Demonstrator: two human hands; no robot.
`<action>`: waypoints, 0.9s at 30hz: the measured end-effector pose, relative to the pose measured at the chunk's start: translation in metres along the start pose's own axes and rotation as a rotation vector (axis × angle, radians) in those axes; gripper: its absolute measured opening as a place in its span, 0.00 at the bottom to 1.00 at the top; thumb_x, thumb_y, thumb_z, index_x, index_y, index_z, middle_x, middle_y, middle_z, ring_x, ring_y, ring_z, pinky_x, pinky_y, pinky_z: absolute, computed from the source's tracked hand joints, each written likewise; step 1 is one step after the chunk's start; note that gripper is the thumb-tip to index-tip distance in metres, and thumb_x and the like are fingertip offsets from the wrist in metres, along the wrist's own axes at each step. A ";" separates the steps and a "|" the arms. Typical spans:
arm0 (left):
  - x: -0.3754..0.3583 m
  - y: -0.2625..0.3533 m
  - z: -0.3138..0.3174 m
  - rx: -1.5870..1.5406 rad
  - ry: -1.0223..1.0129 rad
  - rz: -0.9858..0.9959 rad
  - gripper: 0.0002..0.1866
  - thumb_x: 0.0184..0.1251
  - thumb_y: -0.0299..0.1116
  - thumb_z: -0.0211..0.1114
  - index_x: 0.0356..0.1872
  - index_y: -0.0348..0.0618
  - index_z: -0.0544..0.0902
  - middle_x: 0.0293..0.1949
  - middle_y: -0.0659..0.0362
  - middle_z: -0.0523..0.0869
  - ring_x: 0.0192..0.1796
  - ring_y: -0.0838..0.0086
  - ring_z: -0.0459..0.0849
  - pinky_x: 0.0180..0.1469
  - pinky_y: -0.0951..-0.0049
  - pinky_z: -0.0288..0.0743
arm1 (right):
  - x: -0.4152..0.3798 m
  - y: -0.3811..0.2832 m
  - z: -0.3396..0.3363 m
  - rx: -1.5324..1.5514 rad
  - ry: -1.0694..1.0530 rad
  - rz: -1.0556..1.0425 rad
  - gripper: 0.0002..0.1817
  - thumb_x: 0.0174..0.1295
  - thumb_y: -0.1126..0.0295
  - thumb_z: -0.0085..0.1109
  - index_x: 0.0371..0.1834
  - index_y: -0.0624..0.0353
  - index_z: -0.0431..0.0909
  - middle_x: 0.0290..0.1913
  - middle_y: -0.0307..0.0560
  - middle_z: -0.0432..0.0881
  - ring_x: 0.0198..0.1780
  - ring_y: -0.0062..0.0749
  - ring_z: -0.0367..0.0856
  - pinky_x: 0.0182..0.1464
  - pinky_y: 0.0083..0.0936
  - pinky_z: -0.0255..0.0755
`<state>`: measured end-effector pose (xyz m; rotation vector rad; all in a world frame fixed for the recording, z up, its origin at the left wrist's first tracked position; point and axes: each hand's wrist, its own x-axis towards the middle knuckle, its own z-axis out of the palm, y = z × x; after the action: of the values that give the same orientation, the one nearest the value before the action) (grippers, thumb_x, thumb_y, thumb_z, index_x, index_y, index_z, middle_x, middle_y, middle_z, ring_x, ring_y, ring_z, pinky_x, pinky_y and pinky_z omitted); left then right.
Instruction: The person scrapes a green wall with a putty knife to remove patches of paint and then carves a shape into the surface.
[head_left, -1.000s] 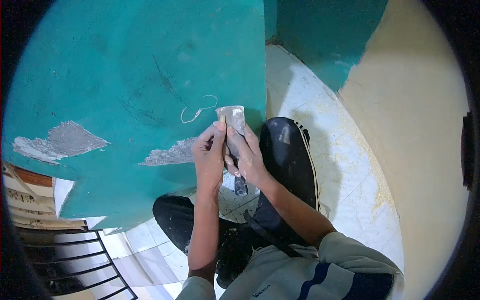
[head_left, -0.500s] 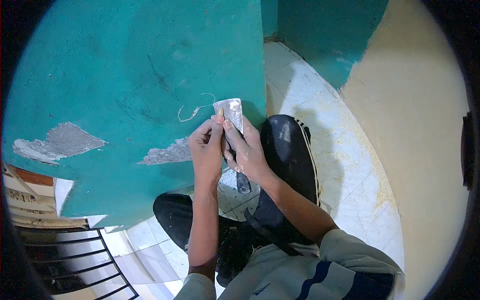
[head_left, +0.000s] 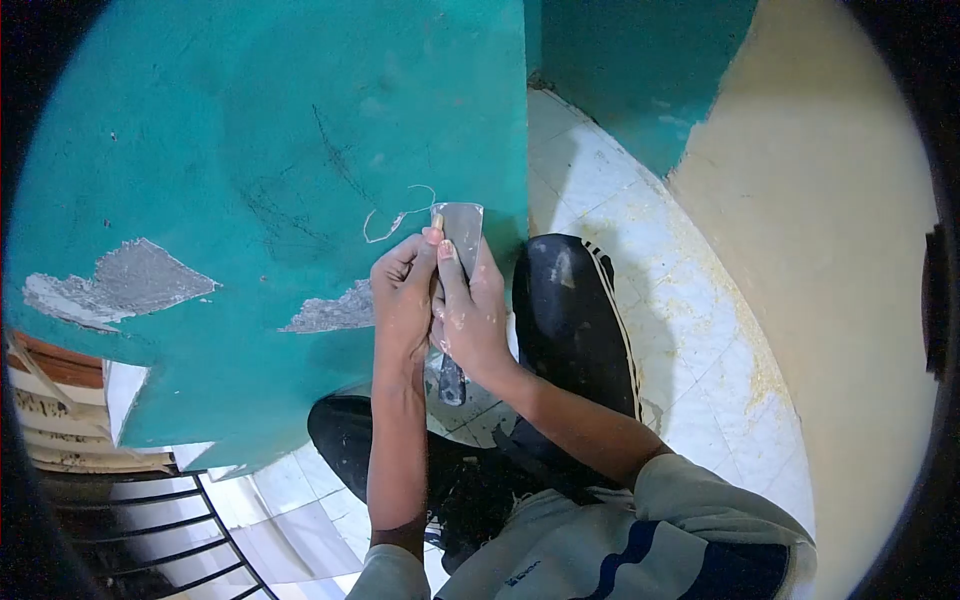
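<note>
Item: scraper, one, at the centre of the frame; broad greyish blade upward, dark handle downward, pale specks on the handle. As I see it, both hands are at it.

Right hand: closed round the scraper; thumb laid flat along the face of the blade, fingers wrapped behind, some showing past its right edge. Pale smears on the skin.

Left hand: just beside the right; thumb straight, its tip over the left edge of the blade, the other fingers curled inward. Whether thumb and finger pinch the blade itself or a scrap on it, I cannot tell.

Thread, thin and pale: a loose curl left of the blade's top, seen against the teal wall; whether it touches the wall is unclear.

Teal wall: fills the upper left; dark scratch-like marks near its middle. Two bare patches: a larger grey patch at left, a smaller grey patch partly behind the left hand.

Cream wall: right side of the frame.

Tiled floor: white, between the walls, strewn with yellowish crumbs along the cream wall.

Railing: black bars, lower left.

Person's clothing: black trousers, knees bent, dusty at one knee; grey shirt with dark blue panels, lower centre.
</note>
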<state>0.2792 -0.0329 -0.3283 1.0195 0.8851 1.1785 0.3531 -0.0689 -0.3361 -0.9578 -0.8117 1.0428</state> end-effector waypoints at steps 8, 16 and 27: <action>0.003 -0.013 -0.009 -0.008 -0.045 0.042 0.12 0.77 0.36 0.58 0.40 0.39 0.84 0.31 0.69 0.82 0.30 0.88 0.74 0.30 0.83 0.66 | 0.004 0.011 0.005 -0.176 0.061 -0.280 0.17 0.78 0.63 0.41 0.58 0.66 0.69 0.43 0.58 0.80 0.43 0.41 0.80 0.49 0.34 0.72; 0.002 -0.004 0.004 0.098 0.032 0.084 0.14 0.77 0.36 0.58 0.34 0.39 0.84 0.27 0.70 0.79 0.28 0.89 0.69 0.28 0.82 0.61 | 0.009 0.009 0.003 -0.198 0.062 -0.279 0.17 0.78 0.64 0.41 0.59 0.66 0.67 0.44 0.60 0.80 0.44 0.45 0.82 0.48 0.35 0.73; 0.005 -0.013 0.015 -0.012 0.062 0.105 0.13 0.77 0.39 0.57 0.36 0.41 0.83 0.29 0.70 0.79 0.28 0.89 0.70 0.28 0.83 0.62 | 0.015 -0.003 -0.008 -0.354 0.019 -0.339 0.17 0.77 0.64 0.43 0.59 0.65 0.68 0.40 0.67 0.81 0.42 0.62 0.83 0.41 0.45 0.75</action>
<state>0.2979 -0.0309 -0.3365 1.0354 0.8805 1.3081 0.3658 -0.0569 -0.3349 -1.0776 -1.1223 0.6059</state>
